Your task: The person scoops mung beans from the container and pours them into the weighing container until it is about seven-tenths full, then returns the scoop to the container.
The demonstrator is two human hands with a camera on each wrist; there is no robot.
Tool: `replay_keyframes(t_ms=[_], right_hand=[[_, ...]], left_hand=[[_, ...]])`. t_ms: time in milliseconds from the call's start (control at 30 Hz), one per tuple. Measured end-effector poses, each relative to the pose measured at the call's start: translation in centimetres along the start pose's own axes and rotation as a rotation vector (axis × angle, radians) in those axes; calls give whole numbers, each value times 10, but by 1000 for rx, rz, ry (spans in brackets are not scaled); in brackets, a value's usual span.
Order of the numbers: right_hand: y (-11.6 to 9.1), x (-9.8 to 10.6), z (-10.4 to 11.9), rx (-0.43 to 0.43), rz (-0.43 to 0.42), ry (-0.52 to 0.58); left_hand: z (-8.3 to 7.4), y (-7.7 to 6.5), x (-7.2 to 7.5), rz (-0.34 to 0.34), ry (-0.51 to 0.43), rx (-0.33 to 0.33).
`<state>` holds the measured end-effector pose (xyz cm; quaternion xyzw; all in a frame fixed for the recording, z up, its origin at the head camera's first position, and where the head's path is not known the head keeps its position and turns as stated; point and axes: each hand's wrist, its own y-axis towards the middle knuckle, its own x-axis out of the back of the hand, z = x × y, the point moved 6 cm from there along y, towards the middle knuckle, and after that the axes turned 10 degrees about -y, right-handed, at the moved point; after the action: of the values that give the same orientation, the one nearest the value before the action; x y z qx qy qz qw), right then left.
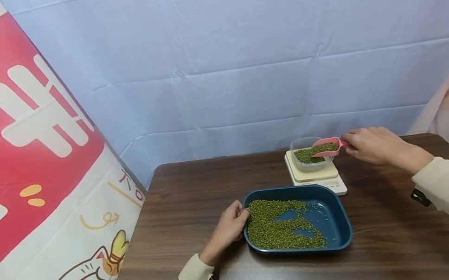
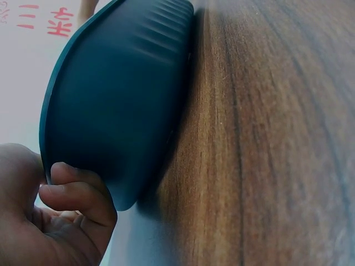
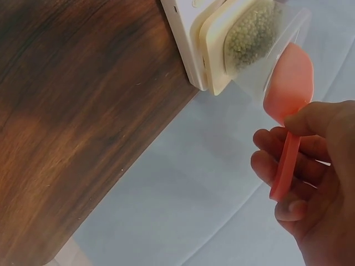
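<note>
"What does the blue basin hold?"

"Green mung beans, banked toward its left side, with smooth floor showing at the right among a few strays. It has rounded corners and sits on the wood-grain bench. The left hand grips its left rim, fingers curled under the edge."

"And the right hand?"

"It pinches the handle of a pink scoop. The scoop carries beans too, and reaches over the right rim of a clear plastic tub; I can't tell whether they touch."

"Anything in the tub?"

"A layer of beans, seen through its thin walls. It stands on the cream plate of a white kitchen scale, just behind the basin."
</note>
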<state>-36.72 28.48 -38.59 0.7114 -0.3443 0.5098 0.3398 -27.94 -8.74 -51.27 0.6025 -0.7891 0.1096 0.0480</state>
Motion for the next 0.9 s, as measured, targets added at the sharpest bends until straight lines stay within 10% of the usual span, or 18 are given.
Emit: replay_keyframes(t_ms=[900], right_hand=[[3,7,-1,20,-43,-53]], left_hand=[[1,2,-2,-3,-11,5]])
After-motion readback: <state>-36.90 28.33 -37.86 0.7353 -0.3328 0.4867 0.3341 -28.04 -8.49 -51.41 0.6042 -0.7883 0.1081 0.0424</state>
